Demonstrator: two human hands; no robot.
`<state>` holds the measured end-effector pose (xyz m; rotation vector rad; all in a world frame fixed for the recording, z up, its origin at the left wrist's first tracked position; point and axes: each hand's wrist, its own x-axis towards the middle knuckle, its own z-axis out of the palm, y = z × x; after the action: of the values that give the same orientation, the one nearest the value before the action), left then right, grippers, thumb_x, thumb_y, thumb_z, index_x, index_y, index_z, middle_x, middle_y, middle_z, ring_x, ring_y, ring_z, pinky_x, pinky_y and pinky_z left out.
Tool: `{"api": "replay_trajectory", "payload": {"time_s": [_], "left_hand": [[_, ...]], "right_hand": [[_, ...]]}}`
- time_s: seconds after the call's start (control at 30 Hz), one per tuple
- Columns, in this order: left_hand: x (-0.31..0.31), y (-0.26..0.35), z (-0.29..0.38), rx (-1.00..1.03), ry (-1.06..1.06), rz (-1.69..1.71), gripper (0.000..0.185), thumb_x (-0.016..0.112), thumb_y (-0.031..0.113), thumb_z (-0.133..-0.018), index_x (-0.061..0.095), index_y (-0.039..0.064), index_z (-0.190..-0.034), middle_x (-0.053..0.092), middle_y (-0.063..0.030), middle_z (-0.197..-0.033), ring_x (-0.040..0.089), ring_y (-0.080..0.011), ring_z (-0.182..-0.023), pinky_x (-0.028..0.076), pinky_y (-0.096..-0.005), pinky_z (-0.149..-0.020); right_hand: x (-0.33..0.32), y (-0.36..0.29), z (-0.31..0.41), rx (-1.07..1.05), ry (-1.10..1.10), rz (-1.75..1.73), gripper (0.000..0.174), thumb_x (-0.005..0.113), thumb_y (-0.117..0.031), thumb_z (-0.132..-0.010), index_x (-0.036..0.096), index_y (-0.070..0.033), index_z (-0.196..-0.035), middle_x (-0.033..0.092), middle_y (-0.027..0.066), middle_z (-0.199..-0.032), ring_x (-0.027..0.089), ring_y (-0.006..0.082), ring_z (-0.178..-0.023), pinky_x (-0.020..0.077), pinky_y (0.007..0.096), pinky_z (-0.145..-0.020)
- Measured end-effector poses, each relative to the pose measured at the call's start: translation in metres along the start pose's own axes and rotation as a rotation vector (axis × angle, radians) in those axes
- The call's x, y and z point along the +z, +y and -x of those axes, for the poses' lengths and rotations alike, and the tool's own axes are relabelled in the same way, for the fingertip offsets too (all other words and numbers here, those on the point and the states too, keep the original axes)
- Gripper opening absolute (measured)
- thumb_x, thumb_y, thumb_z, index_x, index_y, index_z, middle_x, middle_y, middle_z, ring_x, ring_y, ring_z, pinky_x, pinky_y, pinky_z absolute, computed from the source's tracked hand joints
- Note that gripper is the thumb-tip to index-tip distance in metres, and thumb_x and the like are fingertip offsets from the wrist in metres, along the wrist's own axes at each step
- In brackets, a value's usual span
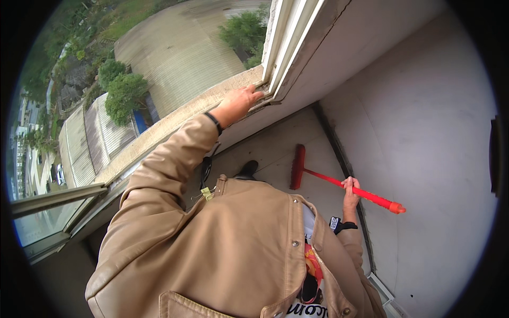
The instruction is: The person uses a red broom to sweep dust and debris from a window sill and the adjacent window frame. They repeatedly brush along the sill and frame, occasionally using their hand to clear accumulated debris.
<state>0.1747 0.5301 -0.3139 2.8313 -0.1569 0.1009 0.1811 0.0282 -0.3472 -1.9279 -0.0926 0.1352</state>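
Observation:
My left hand (239, 104) rests on the sill track of a window, close to the corner where the white window frame (292, 43) rises; its fingertips touch the track and nothing shows held in it. My right hand (350, 189) is closed around the red handle of a broom (329, 179). The broom's head lies towards the floor, its dark red bristles facing left, and the handle's orange-red end points to the lower right, near the wall. Whether the bristles touch the floor cannot be told.
Outside the window are corrugated roofs (179, 55) and trees well below. A glazed sash (51, 218) stands at the lower left. A black cable (205, 171) hangs by the sill. Pale walls (429, 139) meet the grey floor (274, 167); a white frame lies at lower right.

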Motion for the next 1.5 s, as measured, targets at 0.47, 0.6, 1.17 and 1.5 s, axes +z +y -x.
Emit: {"api": "replay_trajectory", "payload": {"time_s": [0.47, 0.6, 1.17, 1.5], "left_hand": [[0.028, -0.020, -0.042, 0.208, -0.179, -0.040, 0.024, 0.054, 0.014, -0.088, 0.062, 0.017, -0.111, 0.056, -0.0113, -0.097, 0.064, -0.0316, -0.082, 0.051, -0.0439, -0.069], [0.033, -0.018, -0.041, 0.206, -0.127, -0.031, 0.022, 0.054, 0.013, -0.087, 0.063, 0.014, -0.107, 0.055, -0.0117, -0.095, 0.063, -0.0318, -0.081, 0.051, -0.0437, -0.069], [-0.064, -0.011, 0.134, -0.080, -0.777, -0.044, 0.014, 0.064, 0.011, -0.078, 0.069, 0.007, -0.090, 0.067, -0.0134, -0.091, 0.065, -0.0304, -0.090, 0.052, -0.0413, -0.073], [0.004, -0.010, 0.028, 0.071, -0.076, -0.085, 0.039, 0.057, 0.010, -0.086, 0.058, 0.021, -0.123, 0.054, -0.0098, -0.097, 0.062, -0.0290, -0.085, 0.051, -0.0401, -0.070]], "right_hand": [[0.004, -0.007, 0.005, 0.085, 0.110, 0.023, 0.026, 0.051, -0.022, -0.100, 0.054, -0.002, -0.083, 0.054, 0.0015, -0.075, 0.050, 0.0101, -0.073, 0.0441, 0.0271, -0.072], [0.008, -0.012, 0.000, 0.093, 0.081, 0.016, 0.027, 0.049, -0.025, -0.101, 0.052, -0.004, -0.086, 0.051, 0.0005, -0.075, 0.050, 0.0103, -0.075, 0.0404, 0.0272, -0.072], [-0.004, 0.016, -0.008, 0.058, 0.168, -0.081, 0.024, 0.053, -0.020, -0.099, 0.055, -0.002, -0.083, 0.053, 0.0016, -0.075, 0.052, 0.0113, -0.070, 0.0446, 0.0280, -0.068], [0.002, 0.017, -0.012, 0.089, 0.128, -0.121, 0.025, 0.052, -0.019, -0.100, 0.052, -0.003, -0.082, 0.048, 0.0008, -0.071, 0.051, 0.0125, -0.070, 0.0468, 0.0293, -0.072]]}}
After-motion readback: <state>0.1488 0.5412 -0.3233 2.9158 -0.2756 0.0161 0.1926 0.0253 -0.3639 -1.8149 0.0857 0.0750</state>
